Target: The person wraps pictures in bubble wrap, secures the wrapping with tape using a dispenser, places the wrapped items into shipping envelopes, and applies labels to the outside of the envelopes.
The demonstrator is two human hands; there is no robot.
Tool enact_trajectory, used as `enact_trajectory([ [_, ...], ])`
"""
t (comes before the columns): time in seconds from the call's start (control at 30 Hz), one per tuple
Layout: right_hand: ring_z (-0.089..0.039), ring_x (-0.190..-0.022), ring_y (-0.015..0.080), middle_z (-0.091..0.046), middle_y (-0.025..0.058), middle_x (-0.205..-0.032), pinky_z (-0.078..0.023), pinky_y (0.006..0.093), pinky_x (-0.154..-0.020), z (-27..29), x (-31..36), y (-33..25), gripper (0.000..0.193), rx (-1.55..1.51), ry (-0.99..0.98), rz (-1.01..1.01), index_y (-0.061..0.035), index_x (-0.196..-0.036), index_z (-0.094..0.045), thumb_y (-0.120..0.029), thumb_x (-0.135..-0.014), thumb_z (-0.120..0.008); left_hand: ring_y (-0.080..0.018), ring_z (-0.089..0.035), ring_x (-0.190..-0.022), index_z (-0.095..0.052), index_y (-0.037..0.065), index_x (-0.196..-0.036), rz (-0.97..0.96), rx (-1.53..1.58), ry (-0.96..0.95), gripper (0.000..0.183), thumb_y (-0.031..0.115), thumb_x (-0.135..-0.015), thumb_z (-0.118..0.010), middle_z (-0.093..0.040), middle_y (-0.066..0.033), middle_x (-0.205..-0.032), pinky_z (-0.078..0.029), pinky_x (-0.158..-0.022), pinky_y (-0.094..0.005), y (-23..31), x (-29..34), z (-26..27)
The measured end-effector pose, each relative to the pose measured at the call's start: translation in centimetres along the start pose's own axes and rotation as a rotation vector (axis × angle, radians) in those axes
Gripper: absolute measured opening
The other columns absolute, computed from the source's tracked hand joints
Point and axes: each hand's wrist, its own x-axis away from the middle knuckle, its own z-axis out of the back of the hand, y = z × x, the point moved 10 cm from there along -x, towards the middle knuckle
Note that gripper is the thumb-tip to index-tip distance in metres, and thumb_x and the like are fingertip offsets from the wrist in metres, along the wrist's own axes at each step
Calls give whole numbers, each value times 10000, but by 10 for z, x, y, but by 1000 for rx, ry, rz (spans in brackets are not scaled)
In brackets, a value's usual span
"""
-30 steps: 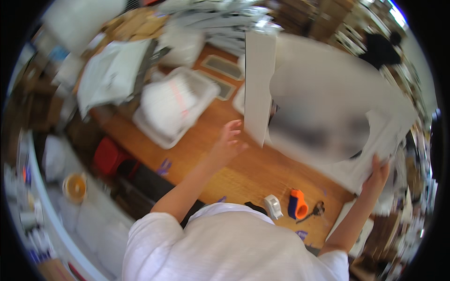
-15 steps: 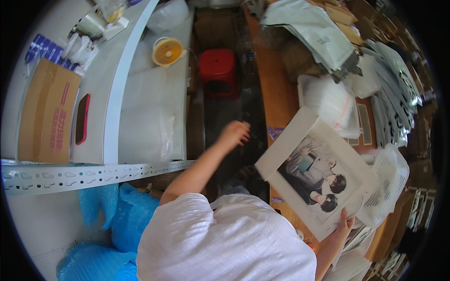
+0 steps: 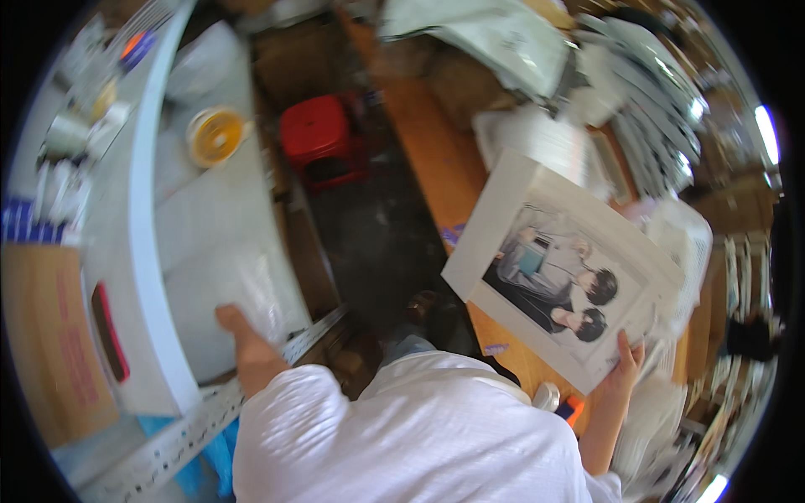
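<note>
My right hand (image 3: 629,362) grips the near corner of a flat white box (image 3: 558,281), its thumb on the printed face. That face carries a drawing of two dark-haired figures, and a plain side of the box shows at its left. The box is held tilted above the wooden table. My left hand (image 3: 236,325) is stretched out to the left, over or on a stack of clear plastic sheets (image 3: 222,243) on the shelf. Blur hides its fingers, and I cannot tell whether it touches the plastic.
A yellow tape roll (image 3: 215,137) lies farther up the shelf. On the upper ledge are a red-edged phone (image 3: 111,331) and a cardboard box (image 3: 50,335). A red stool (image 3: 323,138) stands in the aisle. Grey mailing bags (image 3: 646,92) and a white basket (image 3: 683,260) crowd the table (image 3: 428,151).
My left hand has swung from over the aisle to the left, above the shelf. The view has turned and shifted to the right. My right hand still holds the box.
</note>
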Motion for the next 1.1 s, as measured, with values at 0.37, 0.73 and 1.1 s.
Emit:
enact_trajectory([
  [0.37,-602,-909,181,-600,101,-1052,-492,318,-780,31,29,76,415,-96,208,-273,-6,-1171,-465,-14,-785,-618,-285,-522,-1006,-489,-38,-1126,451,2059,-79,350,191,-920,-322,-529,-159,-1147,-420,-856,-415,24,-94,126],
  [0.73,-590,-956,236,-578,144,-1086,-489,366,-820,70,123,112,374,-192,644,-125,29,-1161,-458,-36,-814,-580,-374,-500,-1025,-468,-24,-1014,-1308,1254,-347,410,353,-858,-512,-500,-245,-1072,-412,-867,-410,435,238,477],
  [1.1,-612,-877,202,-602,112,-1026,-497,323,-766,55,93,190,387,-243,474,-332,20,-1150,-475,-27,-785,-596,-294,-583,-857,-529,-30,-1055,-1343,1265,-620,261,80,-837,-437,-577,-200,-918,-457,-759,-368,605,267,463],
])
